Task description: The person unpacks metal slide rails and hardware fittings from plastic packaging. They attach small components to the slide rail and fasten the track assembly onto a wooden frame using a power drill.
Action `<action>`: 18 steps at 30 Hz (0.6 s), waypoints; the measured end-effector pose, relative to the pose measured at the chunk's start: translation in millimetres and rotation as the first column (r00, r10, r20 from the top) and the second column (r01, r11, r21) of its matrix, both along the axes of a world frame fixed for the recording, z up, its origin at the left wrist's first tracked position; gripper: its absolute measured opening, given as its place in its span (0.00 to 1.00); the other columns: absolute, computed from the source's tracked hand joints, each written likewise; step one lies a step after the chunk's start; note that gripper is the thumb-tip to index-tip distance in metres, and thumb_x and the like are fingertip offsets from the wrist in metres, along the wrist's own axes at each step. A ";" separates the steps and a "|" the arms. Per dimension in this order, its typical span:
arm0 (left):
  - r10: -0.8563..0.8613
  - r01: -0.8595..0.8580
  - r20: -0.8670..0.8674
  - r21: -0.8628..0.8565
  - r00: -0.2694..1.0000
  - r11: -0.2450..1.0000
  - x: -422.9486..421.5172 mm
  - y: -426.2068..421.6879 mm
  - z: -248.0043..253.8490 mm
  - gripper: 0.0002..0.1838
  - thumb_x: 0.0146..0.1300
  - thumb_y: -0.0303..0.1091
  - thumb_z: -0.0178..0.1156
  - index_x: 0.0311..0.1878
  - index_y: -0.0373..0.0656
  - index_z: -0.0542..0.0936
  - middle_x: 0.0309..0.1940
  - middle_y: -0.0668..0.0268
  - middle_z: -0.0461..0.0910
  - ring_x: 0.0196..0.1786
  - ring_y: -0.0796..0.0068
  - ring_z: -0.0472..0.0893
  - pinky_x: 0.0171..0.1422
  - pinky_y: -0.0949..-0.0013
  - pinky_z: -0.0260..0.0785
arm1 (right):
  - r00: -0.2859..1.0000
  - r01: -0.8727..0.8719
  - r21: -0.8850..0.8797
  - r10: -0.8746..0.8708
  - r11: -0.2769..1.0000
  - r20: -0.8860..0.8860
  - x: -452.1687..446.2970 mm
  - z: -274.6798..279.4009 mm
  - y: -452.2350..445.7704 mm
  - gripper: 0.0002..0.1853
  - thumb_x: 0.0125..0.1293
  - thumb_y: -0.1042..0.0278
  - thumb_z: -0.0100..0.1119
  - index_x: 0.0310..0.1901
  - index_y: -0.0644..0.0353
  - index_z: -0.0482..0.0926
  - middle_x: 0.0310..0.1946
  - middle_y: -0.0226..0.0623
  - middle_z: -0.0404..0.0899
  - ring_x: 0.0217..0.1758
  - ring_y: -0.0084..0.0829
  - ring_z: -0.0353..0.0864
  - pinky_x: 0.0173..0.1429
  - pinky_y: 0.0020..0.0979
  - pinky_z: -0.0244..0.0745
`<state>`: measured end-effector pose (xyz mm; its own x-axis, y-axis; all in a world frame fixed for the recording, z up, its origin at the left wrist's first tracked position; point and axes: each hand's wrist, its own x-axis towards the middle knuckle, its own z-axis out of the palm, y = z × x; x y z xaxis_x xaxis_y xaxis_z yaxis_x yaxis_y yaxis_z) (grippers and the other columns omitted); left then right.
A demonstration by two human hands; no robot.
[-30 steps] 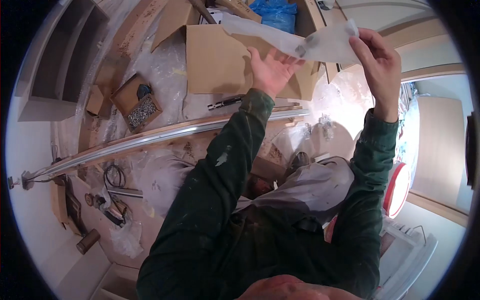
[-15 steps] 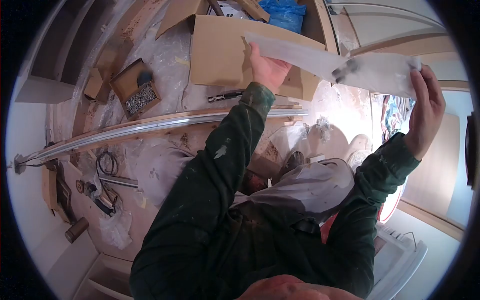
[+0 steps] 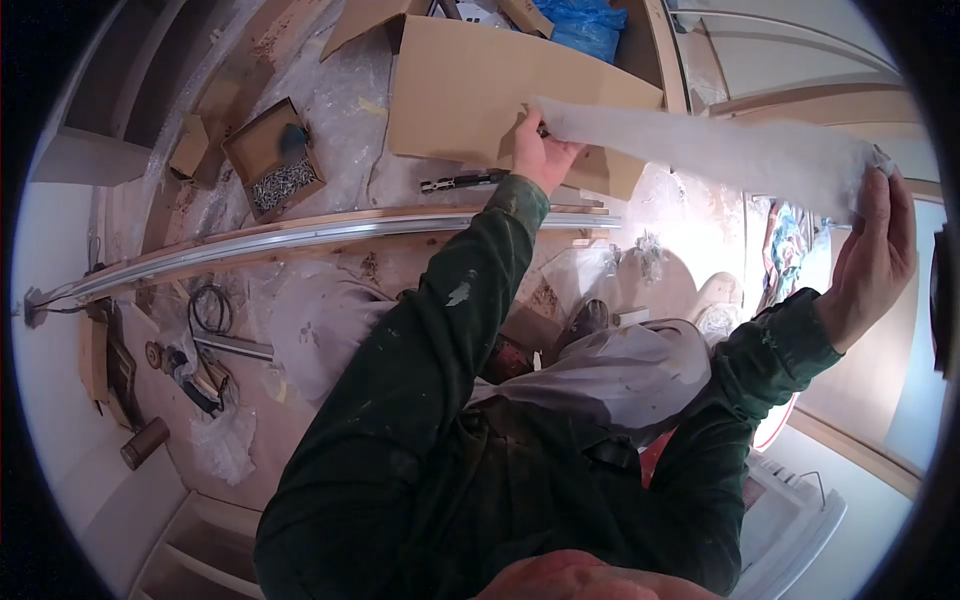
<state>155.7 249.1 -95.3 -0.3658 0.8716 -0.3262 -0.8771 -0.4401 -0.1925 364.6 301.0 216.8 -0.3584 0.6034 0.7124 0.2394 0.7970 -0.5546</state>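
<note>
Right hand is now reaching farther out right than a second ago, its fingers pinching the far end of the translucent plastic sleeve. Sleeve is stretching in midair toward the left hand, partly overlapping the cardboard box. Dark lumps are no longer showing mid-sleeve; a small dark piece is showing at the left palm, so contents are probably sliding that way. Can't tell if left fingers are gripping.

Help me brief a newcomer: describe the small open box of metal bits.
Find the long metal rail. Beyond it, left of the large cardboard box, lies a small open box; unlike its neighbours, it shows a heap of silvery metal pieces.
</note>
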 end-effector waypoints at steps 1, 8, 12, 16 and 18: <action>-0.001 0.001 0.000 -0.001 1.000 1.000 0.3 1.1 -11.3 0.18 0.77 0.44 0.42 0.60 0.44 0.69 0.52 0.59 0.74 0.58 0.57 0.75 0.67 0.45 0.67 | 0.997 0.031 0.010 -0.030 0.999 -0.065 -4.7 -0.5 2.3 0.15 0.68 0.69 0.62 0.52 0.68 0.80 0.45 0.45 0.84 0.50 0.34 0.84 0.57 0.28 0.78; 0.040 -0.055 -0.098 -0.151 0.994 0.987 -2.4 -7.3 -59.7 0.16 0.76 0.46 0.45 0.55 0.48 0.74 0.37 0.63 0.76 0.43 0.59 0.79 0.66 0.42 0.67 | 0.942 0.210 0.079 -0.180 0.974 -0.283 14.3 7.7 20.9 0.18 0.66 0.65 0.64 0.52 0.70 0.80 0.46 0.45 0.83 0.50 0.34 0.83 0.58 0.29 0.77; -0.003 -0.044 -0.260 -0.173 0.966 0.984 -12.0 -21.3 -46.6 0.18 0.75 0.48 0.46 0.63 0.55 0.69 0.38 0.65 0.75 0.45 0.63 0.78 0.65 0.42 0.67 | 0.938 0.248 0.027 -0.233 0.968 -0.257 55.2 -9.6 46.8 0.19 0.67 0.65 0.63 0.54 0.71 0.78 0.48 0.43 0.82 0.49 0.33 0.83 0.56 0.27 0.77; -0.018 -0.027 -0.342 -0.126 0.939 0.992 -20.1 -28.4 -46.3 0.22 0.75 0.47 0.47 0.68 0.57 0.64 0.37 0.66 0.75 0.45 0.64 0.77 0.64 0.41 0.67 | 0.936 0.191 -0.398 -0.289 0.897 -0.201 151.9 -66.7 96.7 0.20 0.69 0.63 0.59 0.56 0.71 0.76 0.49 0.42 0.81 0.50 0.30 0.81 0.54 0.28 0.77; -0.017 -0.037 -0.393 -0.129 0.919 0.991 -22.4 -28.8 -45.9 0.21 0.74 0.47 0.48 0.68 0.56 0.64 0.37 0.66 0.74 0.41 0.65 0.76 0.61 0.41 0.69 | 0.932 0.190 -0.556 -0.327 0.809 -0.157 204.1 -108.2 107.2 0.20 0.69 0.62 0.59 0.55 0.71 0.76 0.47 0.42 0.81 0.50 0.31 0.80 0.53 0.30 0.77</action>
<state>133.3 220.3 -141.2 -0.4959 0.8268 -0.2653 -0.8657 -0.4467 0.2260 568.7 408.2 108.6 0.0008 0.9531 0.3028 0.2036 0.2963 -0.9331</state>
